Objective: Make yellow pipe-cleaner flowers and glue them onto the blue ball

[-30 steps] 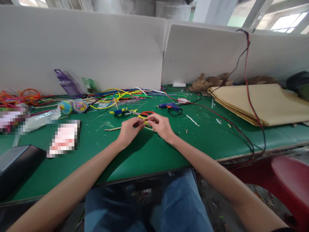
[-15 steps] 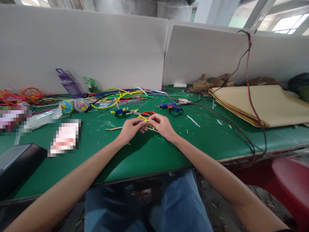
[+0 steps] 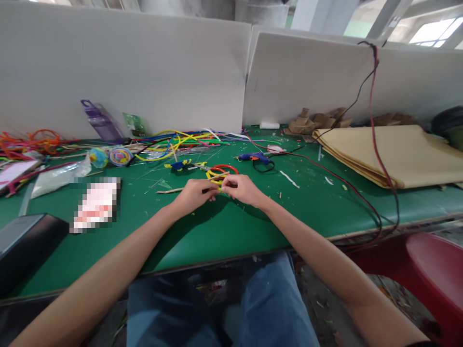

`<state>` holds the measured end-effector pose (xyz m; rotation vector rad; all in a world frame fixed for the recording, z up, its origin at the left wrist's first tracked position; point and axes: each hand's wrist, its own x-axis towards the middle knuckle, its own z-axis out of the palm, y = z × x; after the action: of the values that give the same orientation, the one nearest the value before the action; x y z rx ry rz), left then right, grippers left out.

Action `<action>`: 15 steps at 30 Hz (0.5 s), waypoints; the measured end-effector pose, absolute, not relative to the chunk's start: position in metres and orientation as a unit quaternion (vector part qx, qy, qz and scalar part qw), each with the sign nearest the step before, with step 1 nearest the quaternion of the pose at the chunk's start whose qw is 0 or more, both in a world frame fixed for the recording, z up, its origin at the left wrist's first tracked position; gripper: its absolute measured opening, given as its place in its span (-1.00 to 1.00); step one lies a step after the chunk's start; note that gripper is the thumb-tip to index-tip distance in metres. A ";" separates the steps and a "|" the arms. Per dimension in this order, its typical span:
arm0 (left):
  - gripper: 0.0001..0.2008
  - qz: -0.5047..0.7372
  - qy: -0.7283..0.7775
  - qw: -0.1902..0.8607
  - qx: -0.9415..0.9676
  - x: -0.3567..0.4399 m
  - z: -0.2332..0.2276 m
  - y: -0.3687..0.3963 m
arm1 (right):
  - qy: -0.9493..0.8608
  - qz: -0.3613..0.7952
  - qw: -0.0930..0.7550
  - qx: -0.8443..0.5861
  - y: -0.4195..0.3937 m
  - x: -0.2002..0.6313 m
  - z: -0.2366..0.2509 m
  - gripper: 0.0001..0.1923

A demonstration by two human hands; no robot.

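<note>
My left hand and my right hand meet over the green table, fingertips pinched together. Between them is a short piece of yellow pipe cleaner, mostly covered by the fingers. Just beyond the hands lie scissors with orange and yellow handles, blades pointing left. A thin wooden stick lies by my left hand. A small blue and yellow pipe-cleaner piece rests left of the scissors.
A blue glue gun lies behind my right hand, its cord running right. Pipe cleaners are heaped at the back, near a purple bottle. Brown paper is stacked at right; a black box stands front left.
Both hands have drawn slightly nearer to me, still pinched together, uncovering more of the scissors' handles. The yellow piece has come down with them.
</note>
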<state>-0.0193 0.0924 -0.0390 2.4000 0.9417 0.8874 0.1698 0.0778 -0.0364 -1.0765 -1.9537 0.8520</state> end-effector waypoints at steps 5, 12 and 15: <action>-0.85 0.298 0.340 0.222 0.864 -0.020 -0.042 0.092 | -0.784 0.305 0.353 -0.409 0.078 0.170 -0.037 -0.92; -0.84 0.310 0.341 0.221 0.859 -0.016 -0.041 0.088 | -0.789 0.289 0.354 -0.411 0.077 0.171 -0.035 -0.91; -0.83 0.335 0.356 0.248 0.836 -0.014 -0.041 0.088 | -0.769 0.312 0.363 -0.423 0.078 0.173 -0.033 -0.90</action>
<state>-0.0142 0.0877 -0.0414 2.2795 0.9701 0.9136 0.1728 0.0779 -0.0328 -1.0889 -1.9800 0.8020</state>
